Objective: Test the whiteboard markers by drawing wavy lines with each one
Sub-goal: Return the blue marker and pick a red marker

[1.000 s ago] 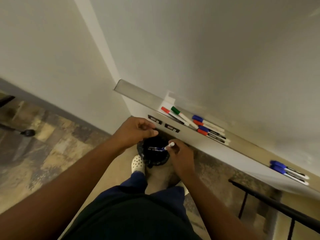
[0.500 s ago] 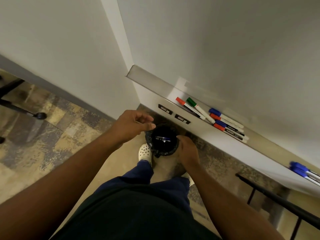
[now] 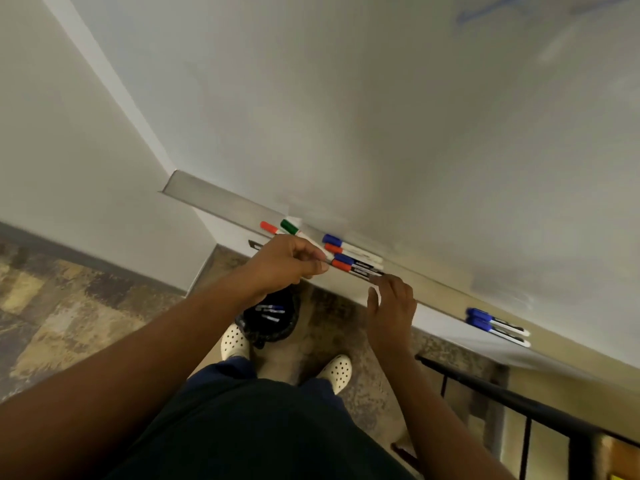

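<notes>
Hands at the marker tray, right fingers on a red-capped marker.

Right hand (image 3: 393, 306) fingers (image 3: 377, 279), slightly spread, touch the tail of the red-capped marker (image 3: 356, 269) lying on the tray (image 3: 221, 202); grip cannot be confirmed. Left hand (image 3: 287, 263) fingers are curled together just left of its cap, contents not discernible. More markers lie beyond; a black bin (image 3: 273, 323) sits below.

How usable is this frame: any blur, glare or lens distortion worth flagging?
Head view: wide-angle bending tilts the marker tray diagonally; motion blur softens the left hand, right hand and marker labels; the whiteboard shows soft uneven sheen, no harsh glare; dim, warm light on the floor.
</notes>
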Demonstrator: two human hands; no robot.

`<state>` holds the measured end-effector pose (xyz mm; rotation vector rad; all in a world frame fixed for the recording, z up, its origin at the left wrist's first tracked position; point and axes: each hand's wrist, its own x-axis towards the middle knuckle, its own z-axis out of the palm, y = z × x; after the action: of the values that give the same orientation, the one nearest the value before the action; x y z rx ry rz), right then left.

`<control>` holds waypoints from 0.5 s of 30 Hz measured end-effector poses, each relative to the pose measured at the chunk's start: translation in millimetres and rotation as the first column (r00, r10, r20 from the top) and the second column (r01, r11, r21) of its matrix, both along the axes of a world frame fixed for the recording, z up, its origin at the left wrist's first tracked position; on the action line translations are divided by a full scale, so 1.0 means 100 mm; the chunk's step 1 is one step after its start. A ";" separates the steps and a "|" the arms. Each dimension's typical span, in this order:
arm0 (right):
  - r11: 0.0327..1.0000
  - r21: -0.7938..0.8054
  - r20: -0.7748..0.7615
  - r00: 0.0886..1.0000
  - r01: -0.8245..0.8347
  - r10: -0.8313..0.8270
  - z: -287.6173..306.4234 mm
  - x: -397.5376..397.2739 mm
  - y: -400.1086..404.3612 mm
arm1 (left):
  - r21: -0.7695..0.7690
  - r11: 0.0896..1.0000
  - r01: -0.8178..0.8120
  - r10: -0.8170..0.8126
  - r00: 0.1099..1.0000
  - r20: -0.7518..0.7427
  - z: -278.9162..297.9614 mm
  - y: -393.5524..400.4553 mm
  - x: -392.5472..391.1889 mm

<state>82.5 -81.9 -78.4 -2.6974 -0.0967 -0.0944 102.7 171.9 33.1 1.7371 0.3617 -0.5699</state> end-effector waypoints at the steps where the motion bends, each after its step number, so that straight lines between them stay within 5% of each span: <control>1: 0.999 -0.029 -0.023 0.999 -0.024 0.023 -0.02 0.06 -0.08 | -0.003 1.000 0.005 -0.005 1.000 -0.004 0.01 -0.09 0.02; 7: 0.969 -0.145 -0.090 0.978 -0.202 0.190 -0.18 0.32 -0.29 | -0.004 0.999 -0.037 0.037 0.998 -0.060 -0.01 -0.49 0.00; 15: 0.952 -0.232 -0.100 0.979 -0.199 0.181 -0.19 0.40 -0.42 | 0.017 0.983 -0.183 0.183 0.977 -0.107 -0.07 -0.85 -0.11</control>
<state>122.8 -123.5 -97.7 -2.9126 -0.3659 0.0863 92.1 86.6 26.1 1.6627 0.5943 -0.5300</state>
